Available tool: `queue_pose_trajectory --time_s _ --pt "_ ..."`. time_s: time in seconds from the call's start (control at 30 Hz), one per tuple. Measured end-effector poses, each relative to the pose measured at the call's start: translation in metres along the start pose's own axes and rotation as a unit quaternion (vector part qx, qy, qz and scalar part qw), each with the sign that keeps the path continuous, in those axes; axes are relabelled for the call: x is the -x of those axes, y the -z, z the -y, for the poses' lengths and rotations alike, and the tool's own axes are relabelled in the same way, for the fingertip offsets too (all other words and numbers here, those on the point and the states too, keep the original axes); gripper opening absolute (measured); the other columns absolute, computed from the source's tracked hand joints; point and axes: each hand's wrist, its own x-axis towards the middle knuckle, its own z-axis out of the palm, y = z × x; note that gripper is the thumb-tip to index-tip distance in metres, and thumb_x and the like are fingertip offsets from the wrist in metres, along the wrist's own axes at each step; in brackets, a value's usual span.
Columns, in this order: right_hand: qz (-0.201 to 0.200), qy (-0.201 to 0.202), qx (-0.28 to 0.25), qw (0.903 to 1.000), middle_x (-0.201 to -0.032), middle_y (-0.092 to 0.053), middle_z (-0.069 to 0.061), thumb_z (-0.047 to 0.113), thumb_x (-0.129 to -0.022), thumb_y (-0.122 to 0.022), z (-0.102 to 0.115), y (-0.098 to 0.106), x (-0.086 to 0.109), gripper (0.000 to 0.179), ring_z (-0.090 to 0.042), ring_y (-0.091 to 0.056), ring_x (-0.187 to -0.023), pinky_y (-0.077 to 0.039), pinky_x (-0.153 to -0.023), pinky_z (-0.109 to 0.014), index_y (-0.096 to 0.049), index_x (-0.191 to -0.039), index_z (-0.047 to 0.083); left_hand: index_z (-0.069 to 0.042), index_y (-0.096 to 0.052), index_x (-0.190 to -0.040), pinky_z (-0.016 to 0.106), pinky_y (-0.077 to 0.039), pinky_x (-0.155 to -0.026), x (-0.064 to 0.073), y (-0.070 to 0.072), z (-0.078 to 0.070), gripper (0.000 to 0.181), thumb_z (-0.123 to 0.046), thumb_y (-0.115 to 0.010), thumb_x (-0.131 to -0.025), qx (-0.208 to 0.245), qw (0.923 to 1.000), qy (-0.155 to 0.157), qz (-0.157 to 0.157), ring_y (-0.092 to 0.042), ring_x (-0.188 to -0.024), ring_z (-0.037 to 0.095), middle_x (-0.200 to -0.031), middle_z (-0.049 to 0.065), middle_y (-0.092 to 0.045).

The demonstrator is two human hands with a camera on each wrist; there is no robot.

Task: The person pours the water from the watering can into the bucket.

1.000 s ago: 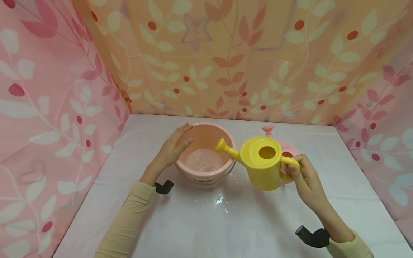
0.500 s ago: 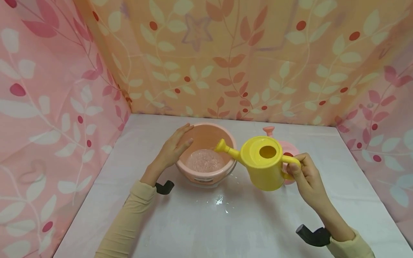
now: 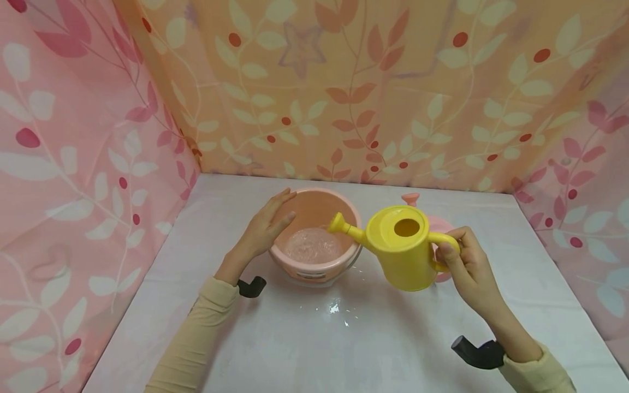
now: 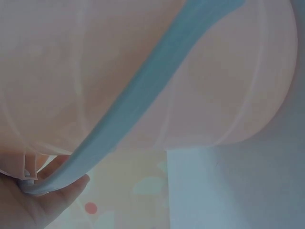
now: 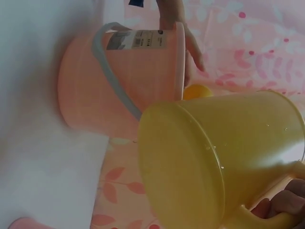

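Note:
My right hand (image 3: 472,273) grips the handle of a yellow watering can (image 3: 405,267), raised above the table and tilted toward a pink bucket (image 3: 319,270). The can's spout head (image 3: 337,222) is over the bucket's right rim. Rippling water (image 3: 313,245) lies in the bucket. My left hand (image 3: 260,232) rests at the bucket's left rim with its fingers fairly straight and holds nothing. In the left wrist view the bucket's grey handle (image 4: 128,109) hangs down along its side, close to that hand. The right wrist view shows the can's base (image 5: 181,167) and the upright bucket.
A pink watering can (image 3: 439,222) stands behind the yellow one, mostly hidden by it. Splashed water (image 3: 335,307) wets the white tabletop (image 3: 295,349) in front of the bucket. Patterned cloth walls (image 3: 344,109) enclose the back and both sides.
The right hand and the yellow can's handle end have risen slightly, so the can tips a little more toward the bucket. The left hand stays in place at the rim.

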Motion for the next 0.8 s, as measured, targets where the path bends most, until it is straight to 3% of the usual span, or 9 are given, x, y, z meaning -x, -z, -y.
queue_pose_trajectory --time_s 0.33,0.8 --pt "-0.001 0.011 0.016 0.9998 -0.066 -0.043 -0.005 -0.008 -0.086 -0.044 0.0027 -0.0007 -0.0036 0.008 -0.012 -0.043 -0.057 -0.042 -0.046 -0.020 -0.040 -0.093 -0.007 -0.029 -0.033 -0.134 0.049 -0.025 -0.100 0.0004 -0.0001 -0.0009 0.049 -0.046 -0.040 -0.089 -0.004 0.9999 -0.009 0.000 -0.022 -0.130 0.013 -0.141 -0.014 -0.022" --pt "0.016 -0.024 0.095 0.9951 -0.064 -0.043 -0.003 -0.001 -0.087 -0.047 0.0078 0.0021 -0.0070 0.011 -0.008 -0.041 -0.052 -0.040 -0.043 -0.020 -0.041 -0.096 0.001 -0.028 -0.032 -0.135 0.049 -0.026 -0.099 0.0013 0.0001 -0.0034 0.050 -0.045 -0.040 -0.089 -0.003 0.9999 -0.010 0.000 -0.021 -0.130 0.013 -0.141 -0.014 -0.021"
